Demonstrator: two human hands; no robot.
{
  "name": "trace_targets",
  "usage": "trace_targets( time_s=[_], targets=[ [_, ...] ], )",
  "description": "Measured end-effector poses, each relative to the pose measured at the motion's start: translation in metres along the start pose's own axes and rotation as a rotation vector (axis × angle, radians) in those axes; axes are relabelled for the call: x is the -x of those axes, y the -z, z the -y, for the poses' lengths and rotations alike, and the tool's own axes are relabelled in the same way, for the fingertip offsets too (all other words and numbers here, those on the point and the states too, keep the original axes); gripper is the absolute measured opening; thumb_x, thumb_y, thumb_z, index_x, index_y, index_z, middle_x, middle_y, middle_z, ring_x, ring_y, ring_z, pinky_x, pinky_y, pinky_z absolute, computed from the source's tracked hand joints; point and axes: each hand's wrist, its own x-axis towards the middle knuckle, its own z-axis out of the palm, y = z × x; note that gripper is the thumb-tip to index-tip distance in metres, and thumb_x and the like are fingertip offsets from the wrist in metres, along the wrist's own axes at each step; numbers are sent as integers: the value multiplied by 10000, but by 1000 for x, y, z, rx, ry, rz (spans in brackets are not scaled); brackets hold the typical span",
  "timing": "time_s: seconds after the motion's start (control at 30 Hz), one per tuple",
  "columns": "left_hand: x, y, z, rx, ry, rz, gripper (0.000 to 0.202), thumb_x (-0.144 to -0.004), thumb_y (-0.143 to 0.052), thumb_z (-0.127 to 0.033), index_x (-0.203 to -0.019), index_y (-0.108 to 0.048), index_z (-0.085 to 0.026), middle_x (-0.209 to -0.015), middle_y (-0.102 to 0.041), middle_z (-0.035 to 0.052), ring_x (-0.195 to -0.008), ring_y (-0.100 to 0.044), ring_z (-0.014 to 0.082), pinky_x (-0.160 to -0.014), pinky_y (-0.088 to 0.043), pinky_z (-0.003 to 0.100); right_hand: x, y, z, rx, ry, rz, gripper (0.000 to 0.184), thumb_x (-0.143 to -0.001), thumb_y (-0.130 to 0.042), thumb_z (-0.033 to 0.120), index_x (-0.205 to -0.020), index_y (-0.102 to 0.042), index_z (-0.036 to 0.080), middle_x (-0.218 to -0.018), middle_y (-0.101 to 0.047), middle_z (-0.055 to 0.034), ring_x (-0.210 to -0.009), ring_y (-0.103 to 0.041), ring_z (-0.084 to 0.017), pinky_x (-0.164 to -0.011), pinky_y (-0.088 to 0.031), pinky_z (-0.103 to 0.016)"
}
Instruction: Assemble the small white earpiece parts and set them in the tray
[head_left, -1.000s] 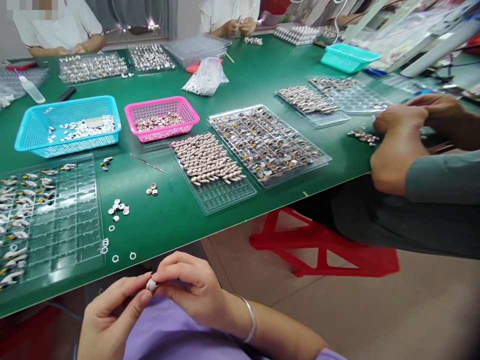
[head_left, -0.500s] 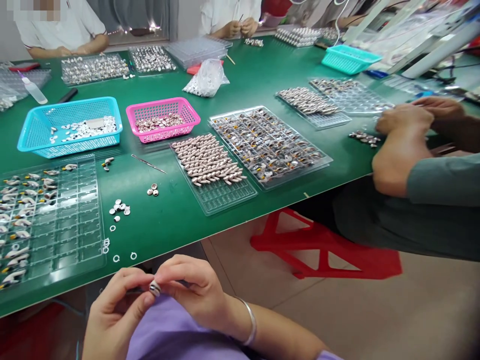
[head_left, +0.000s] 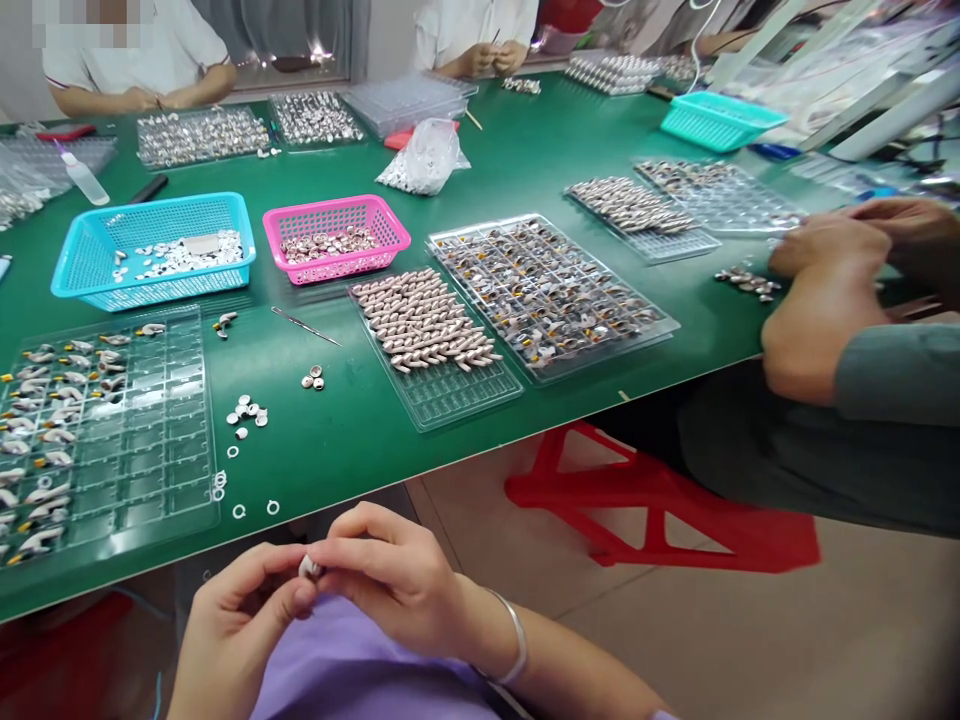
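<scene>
Above my lap, just off the table's front edge, my left hand (head_left: 244, 610) and my right hand (head_left: 390, 570) meet at the fingertips. Both pinch one small white rounded part (head_left: 309, 567), mostly covered by the fingers, so its full shape is hidden. On the table in front lie loose white rings (head_left: 273, 507), a cluster of small white caps (head_left: 246, 411) and a few brownish round caps (head_left: 313, 378). Tweezers (head_left: 306, 326) lie behind those caps. A clear compartment tray (head_left: 161, 440) at the left holds assembled white parts with yellow tips.
Beyond stand a blue basket (head_left: 75, 265) and a pink basket (head_left: 281, 255) of small parts. Trays of beige pieces (head_left: 424, 320) and of assembled parts (head_left: 555, 290) lie right of them. A co-worker's arm (head_left: 810, 310) and a red stool (head_left: 675, 500) are at the right.
The view has shifted slightly, so the table's contents appear farther right. The small part has turned between my fingers; its dark banding shows less now. Both hands keep their pinch.
</scene>
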Motion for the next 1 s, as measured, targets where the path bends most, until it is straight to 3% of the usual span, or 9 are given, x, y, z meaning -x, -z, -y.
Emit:
trace_targets(
  time_s=[0.23, 0.43, 0.53, 0.7, 1.0],
  targets=[
    [3, -3, 9, 78, 58, -16, 181, -776, -748, -376, -805, -734, -198, -674, -701, 1, -617, -647, 143, -612, -548, 211, 9, -10, -4, 93, 62, -111, 418, -900, -599, 86, -1301, -577, 204, -955, -646, -92, -824, -654, -161, -737, -602, -267],
    [6, -13, 0, -210, -115, 143, 411, -944, -469, -477, -680, -603, -192, -612, -602, 1, -574, -576, 130, -565, -472, 209, 11, -11, -4, 48, 19, -117, 414, -911, -568, 75, -1296, -579, 226, -975, -634, -85, -826, -655, -150, -732, -606, -253],
    [8, -16, -3, -251, -141, 163, 457, -979, -378, -480, -666, -560, -201, -589, -576, -8, -545, -544, 124, -551, -445, 210, 10, -11, -4, -28, -27, -122, 359, -923, -569, 102, -1256, -612, 230, -966, -638, -77, -811, -666, -140, -722, -605, -231],
    [10, -19, -3, -242, -104, 148, 437, -998, -358, -446, -675, -536, -212, -561, -551, -28, -531, -524, 121, -578, -439, 213, 11, -14, -5, -160, -90, -133, 304, -923, -590, 125, -1198, -661, 232, -982, -681, -77, -786, -696, -130, -707, -605, -210],
    [10, -16, 2, -332, -236, 194, 422, -1014, -321, -372, -658, -490, -223, -556, -534, -32, -491, -506, 108, -498, -414, 190, 13, -18, -6, -221, -126, -186, 220, -906, -624, 153, -1102, -711, 203, -944, -739, -84, -809, -718, -153, -730, -615, -247]
  ],
)
